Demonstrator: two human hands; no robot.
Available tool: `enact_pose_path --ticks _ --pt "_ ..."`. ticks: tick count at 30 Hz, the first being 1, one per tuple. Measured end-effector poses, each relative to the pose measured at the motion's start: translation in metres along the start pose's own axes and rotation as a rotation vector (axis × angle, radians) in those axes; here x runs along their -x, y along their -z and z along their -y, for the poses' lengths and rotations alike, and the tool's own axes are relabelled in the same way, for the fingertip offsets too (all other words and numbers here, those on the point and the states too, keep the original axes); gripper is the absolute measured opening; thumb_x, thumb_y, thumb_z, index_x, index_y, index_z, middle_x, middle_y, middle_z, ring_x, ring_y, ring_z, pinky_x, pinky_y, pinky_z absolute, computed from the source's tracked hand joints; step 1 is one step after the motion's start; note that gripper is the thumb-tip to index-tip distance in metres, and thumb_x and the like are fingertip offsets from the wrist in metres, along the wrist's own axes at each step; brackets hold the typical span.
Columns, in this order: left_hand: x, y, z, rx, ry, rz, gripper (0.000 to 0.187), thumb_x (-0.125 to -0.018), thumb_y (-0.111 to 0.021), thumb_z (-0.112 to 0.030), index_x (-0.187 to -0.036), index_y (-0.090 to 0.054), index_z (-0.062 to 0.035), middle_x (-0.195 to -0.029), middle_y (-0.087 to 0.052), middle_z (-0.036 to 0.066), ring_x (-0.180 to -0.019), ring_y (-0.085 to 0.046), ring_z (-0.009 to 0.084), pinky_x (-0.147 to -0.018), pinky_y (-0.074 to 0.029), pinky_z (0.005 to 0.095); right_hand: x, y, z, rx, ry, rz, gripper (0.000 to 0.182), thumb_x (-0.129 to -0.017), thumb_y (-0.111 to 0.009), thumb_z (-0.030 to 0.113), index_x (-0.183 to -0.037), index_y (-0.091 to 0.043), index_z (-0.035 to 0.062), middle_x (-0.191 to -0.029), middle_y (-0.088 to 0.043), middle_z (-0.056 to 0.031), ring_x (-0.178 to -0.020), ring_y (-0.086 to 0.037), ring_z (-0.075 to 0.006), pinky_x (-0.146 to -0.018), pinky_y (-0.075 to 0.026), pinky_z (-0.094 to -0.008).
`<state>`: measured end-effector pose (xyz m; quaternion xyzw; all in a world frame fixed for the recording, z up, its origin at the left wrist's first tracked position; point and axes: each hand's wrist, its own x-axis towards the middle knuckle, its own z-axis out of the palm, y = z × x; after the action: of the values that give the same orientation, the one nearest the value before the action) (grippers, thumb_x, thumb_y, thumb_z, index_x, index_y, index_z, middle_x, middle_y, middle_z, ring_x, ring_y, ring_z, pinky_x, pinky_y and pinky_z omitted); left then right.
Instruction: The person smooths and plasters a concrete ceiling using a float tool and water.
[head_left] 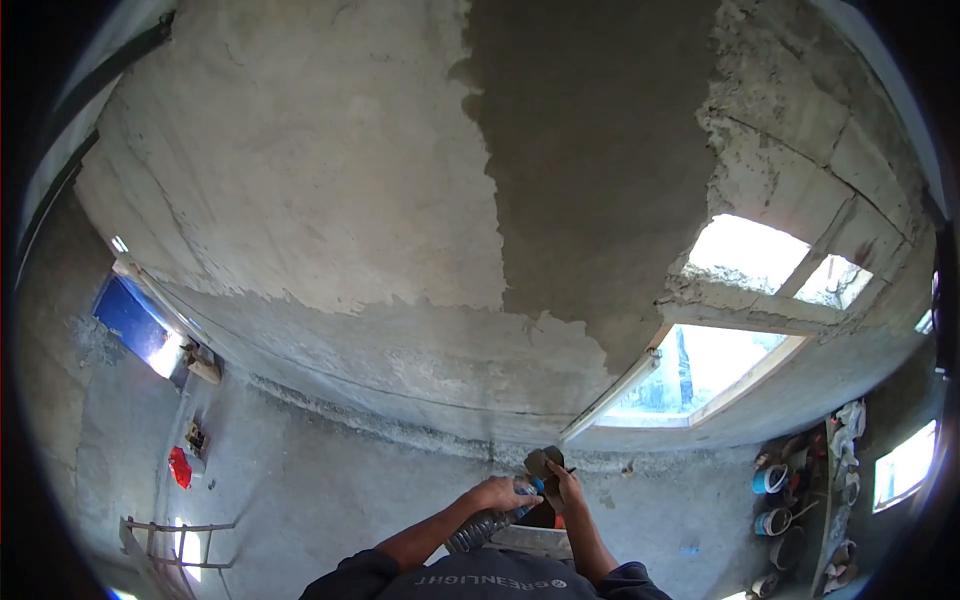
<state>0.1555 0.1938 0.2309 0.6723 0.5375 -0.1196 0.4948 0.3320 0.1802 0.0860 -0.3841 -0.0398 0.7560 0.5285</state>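
In front of my chest, my left hand (pixel 500 493) is wrapped round a clear ribbed plastic bottle (pixel 472 532) with blue at its neck. The bottle lies slanted, its base by my left forearm and its neck towards my right hand. My right hand (pixel 568 487) grips a grey-brown, rounded flat piece (pixel 544 460) that looks coated in mortar; I cannot tell its kind. The bottle's neck is close under this piece. Below both hands a dark opening with a pale rim (pixel 535 541) shows partly, hidden by my arms and shirt.
Ahead rises a wall with a dark, damp plaster strip (pixel 600 180) beside bare blocks. A window opening (pixel 700 370) is at right. Buckets (pixel 770 479) line the floor at far right. A ladder-like frame (pixel 180 528) and a red bag (pixel 180 467) are at left.
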Motion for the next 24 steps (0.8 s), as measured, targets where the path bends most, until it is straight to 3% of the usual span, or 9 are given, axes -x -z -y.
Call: enact_pose_path --ticks 1,6,9,13,16,18,19,21,24 --pt "-0.017 -0.010 0.011 -0.047 0.053 0.041 0.104 -0.061 -0.054 -0.084 -0.109 -0.062 0.0084 -0.108 -0.062 0.028 -0.103 -0.061 0.0374 -0.090 -0.047 0.0395 -0.001 0.000 0.002 -0.050 -0.006 0.038 0.023 -0.088 -0.058 0.008 -0.110 -0.059 0.0007 -0.103 -0.065 -0.0113 -0.093 -0.065 -0.0257 -0.079 -0.054 -0.0385" --pt "-0.035 -0.024 0.019 -0.081 0.042 -0.011 0.106 -0.062 -0.052 -0.085 -0.109 -0.061 0.0100 -0.112 -0.061 0.028 -0.107 -0.059 0.0372 -0.092 -0.045 0.0395 0.006 0.014 0.009 -0.129 0.039 -0.001 0.020 -0.087 -0.058 0.006 -0.106 -0.058 0.0011 -0.101 -0.065 -0.0133 -0.092 -0.065 -0.0276 -0.078 -0.056 -0.0408" --pt "-0.030 -0.018 0.010 -0.094 0.068 0.010 0.110 -0.061 -0.052 -0.086 -0.118 -0.056 0.0084 -0.123 -0.054 0.028 -0.118 -0.051 0.0372 -0.100 -0.040 0.0404 0.012 0.018 0.016 -0.100 0.024 -0.033 0.022 -0.087 -0.059 0.006 -0.108 -0.059 -0.0017 -0.104 -0.065 -0.0145 -0.092 -0.065 -0.0278 -0.086 -0.054 -0.0395" --pt "-0.034 -0.024 0.011 -0.111 0.046 -0.006 0.112 -0.061 -0.052 -0.086 -0.124 -0.051 0.0064 -0.122 -0.055 0.028 -0.118 -0.051 0.0380 -0.100 -0.040 0.0411 0.025 0.020 0.031 0.027 0.111 -0.018 0.021 -0.085 -0.062 0.004 -0.104 -0.060 -0.0018 -0.099 -0.066 -0.0139 -0.087 -0.066 -0.0268 -0.078 -0.056 -0.0392" --pt "-0.026 -0.028 0.005 -0.081 -0.047 -0.052 0.112 -0.062 -0.052 -0.085 -0.128 -0.047 0.0052 -0.119 -0.056 0.027 -0.116 -0.052 0.0384 -0.099 -0.041 0.0416 0.035 0.018 0.042 0.078 0.073 -0.049 0.020 -0.083 -0.064 0.002 -0.102 -0.062 -0.0019 -0.095 -0.066 -0.0129 -0.083 -0.066 -0.0253 -0.073 -0.057 -0.0374" --pt "-0.017 -0.027 -0.002 0.004 -0.213 -0.143 0.106 -0.065 -0.057 -0.080 -0.129 -0.046 0.0031 -0.114 -0.060 0.026 -0.110 -0.057 0.0379 -0.096 -0.044 0.0407 0.038 0.020 0.051 0.086 0.049 -0.060 0.019 -0.081 -0.065 0.002 -0.099 -0.063 -0.0021 -0.093 -0.067 -0.0122 -0.080 -0.067 -0.0243 -0.071 -0.057 -0.0357" --pt "-0.017 -0.029 0.000 0.005 -0.212 -0.146 0.106 -0.065 -0.057 -0.080 -0.129 -0.046 0.0031 -0.114 -0.060 0.026 -0.110 -0.057 0.0379 -0.096 -0.044 0.0407 0.039 0.026 0.056 0.393 0.125 -0.105 0.017 -0.080 -0.066 0.002 -0.097 -0.065 -0.0023 -0.090 -0.067 -0.0115 -0.077 -0.067 -0.0231 -0.068 -0.056 -0.0343" --pt "-0.018 -0.032 0.006 0.144 -0.417 -0.172 0.097 -0.068 -0.061 -0.074 -0.129 -0.047 0.0002 -0.109 -0.062 0.025 -0.104 -0.061 0.0378 -0.092 -0.046 0.0400 0.033 0.041 0.071 0.937 0.291 -0.254 0.015 -0.078 -0.070 0.006 -0.090 -0.067 -0.0031 -0.083 -0.068 -0.0107 -0.068 -0.066 -0.0183 -0.063 -0.053 -0.0297" --pt "-0.009 -0.033 0.005 0.185 -0.415 -0.234 0.092 -0.070 -0.064 -0.070 -0.130 -0.047 -0.0022 -0.106 -0.064 0.025 -0.101 -0.062 0.0379 -0.091 -0.047 0.0399 0.066 0.022 0.123 0.169 0.273 0.036 0.017 -0.083 -0.065 0.004 -0.099 -0.063 -0.0019 -0.086 -0.066 -0.0092 -0.070 -0.064 -0.0161 -0.057 -0.052 -0.0282"
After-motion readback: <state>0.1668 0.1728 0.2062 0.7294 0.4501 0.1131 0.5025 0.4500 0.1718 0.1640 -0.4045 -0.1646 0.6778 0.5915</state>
